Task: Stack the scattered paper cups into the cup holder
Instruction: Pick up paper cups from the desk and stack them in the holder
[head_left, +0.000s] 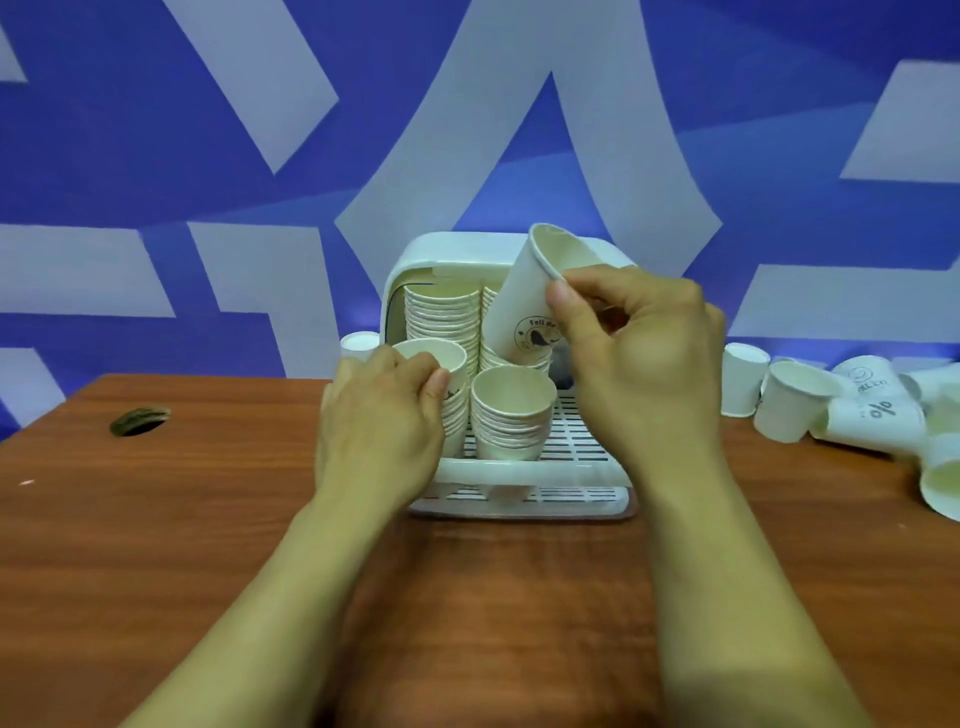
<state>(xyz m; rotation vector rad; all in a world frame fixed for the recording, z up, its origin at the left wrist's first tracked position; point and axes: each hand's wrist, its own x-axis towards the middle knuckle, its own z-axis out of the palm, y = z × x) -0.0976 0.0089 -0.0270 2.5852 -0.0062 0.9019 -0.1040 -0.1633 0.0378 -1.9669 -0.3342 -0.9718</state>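
Head cam: task looks past halfway imo, not done tho. Cup holder already has four nested stacks on its slotted tray: two tall back stacks under the hood (right one partly hidden), plus a front-left stack and a front-middle stack. Front-right corner of the tray shows bare slots.

Right hand pinches a tilted paper cup by the rim, thumb + fingers. It's up over the holder's middle w/ its mouth tipped up and its base pointing down toward the stacks. Left hand is curled round the top cup of the front-left stack, prob seating or steadying it.

To go: a bunch of loose cups on the table right of the holder, some upright, some on their sides, + a lone cup just behind its left side.
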